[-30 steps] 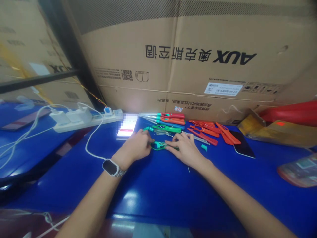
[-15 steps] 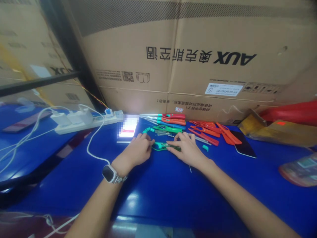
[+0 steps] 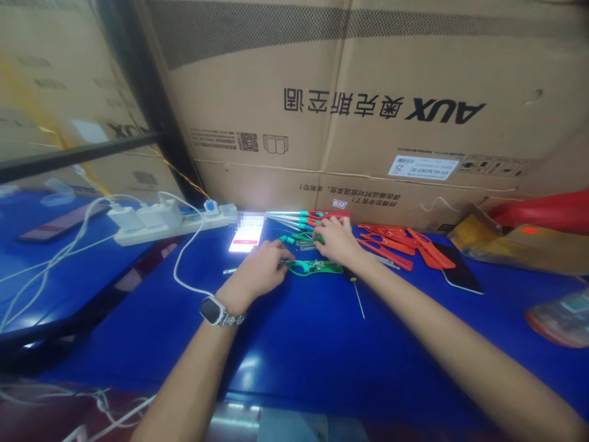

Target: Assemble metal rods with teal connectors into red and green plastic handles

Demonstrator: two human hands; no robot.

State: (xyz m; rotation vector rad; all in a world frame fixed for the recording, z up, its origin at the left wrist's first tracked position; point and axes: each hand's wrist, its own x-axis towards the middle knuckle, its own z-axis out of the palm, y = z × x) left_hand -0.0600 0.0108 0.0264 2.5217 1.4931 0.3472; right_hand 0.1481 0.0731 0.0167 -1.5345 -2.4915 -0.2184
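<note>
A green long-nosed lighter casing (image 3: 317, 267) lies flat on the blue table, its inside facing up with small parts in it. The fingers of my left hand (image 3: 261, 271) are closed on its left end, and part of that end is hidden by them. Behind it, my right hand (image 3: 338, 241) dips with bent fingers among green casing pieces (image 3: 301, 237) and a clear part. What its fingertips pinch, if anything, is hidden. Several assembled lighters (image 3: 317, 215), red, orange and blue with metal tubes, lie just beyond. A small turquoise piece (image 3: 288, 239) rests left of my right hand.
Orange casing halves (image 3: 389, 239) and a dark phone (image 3: 464, 276) lie to the right. A thin screwdriver (image 3: 358, 298) sits near my right forearm. Left are a lit phone (image 3: 247, 233) and a white power strip (image 3: 184, 227) with cables. A large carton (image 3: 257, 73) stands behind.
My right hand has left the green casing and moved back to the pieces behind it. My left hand stays at the casing's left end. The view has shifted slightly.
</note>
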